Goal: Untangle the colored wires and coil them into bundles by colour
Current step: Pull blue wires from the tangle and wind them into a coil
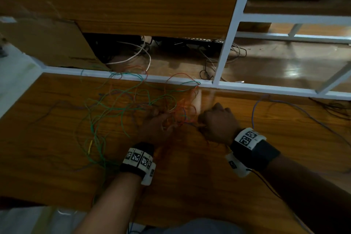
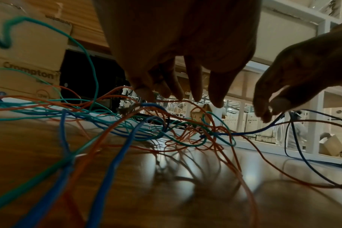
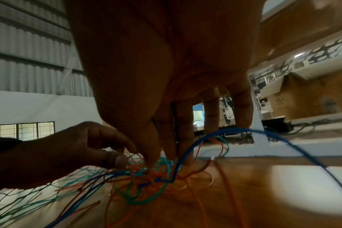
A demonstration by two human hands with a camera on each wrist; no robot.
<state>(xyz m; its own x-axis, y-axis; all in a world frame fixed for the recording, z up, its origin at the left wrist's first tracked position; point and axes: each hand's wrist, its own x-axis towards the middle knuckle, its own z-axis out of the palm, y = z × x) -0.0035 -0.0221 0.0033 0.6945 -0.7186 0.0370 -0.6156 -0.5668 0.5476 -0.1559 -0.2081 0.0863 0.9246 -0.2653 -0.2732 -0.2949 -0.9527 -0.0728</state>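
Thin green, orange and blue wires [image 1: 121,108] sprawl in one loose snarl on the wooden table [image 1: 190,186], densest at centre, green loops trailing to nine o'clock. Left hand [image 1: 157,125] pinches strands at the knot; right hand [image 1: 218,121] pinches a blue wire [image 2: 260,131].

Glossy wooden table [image 1: 190,176] carries tangled green, orange, blue wires [image 1: 121,104].
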